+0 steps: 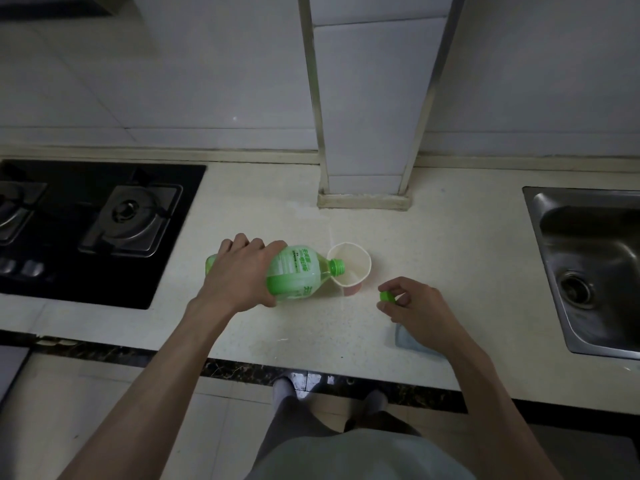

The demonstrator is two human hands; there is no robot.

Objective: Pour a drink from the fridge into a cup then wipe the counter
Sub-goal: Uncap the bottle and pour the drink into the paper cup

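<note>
The plastic bottle (298, 275) is tipped almost level above the middle of the table (277, 220), its green neck at the near-left rim of the cup (350, 259), and a thin pale stream seems to run into the cup. The bottle looks partly full, so it is probably of middling weight with liquid that shifts as it tilts. Its thin walls would give under a hard squeeze, and a bottle from the fridge may be damp and slippery. The left hand (242, 275) is clamped round its lower body, fingers over the top and thumb beneath, a sound place to hold. The cup looks like light paper, easily knocked over by the neck, and is best taken round its wall. The right hand (412, 299) pinches the green cap (387, 296) just right of the cup, apart from it. A blue cloth (412, 342) lies under that wrist near the front edge. A hob (104, 220) is sunk in at the left end and a steel sink (540, 271) at the right.
</note>
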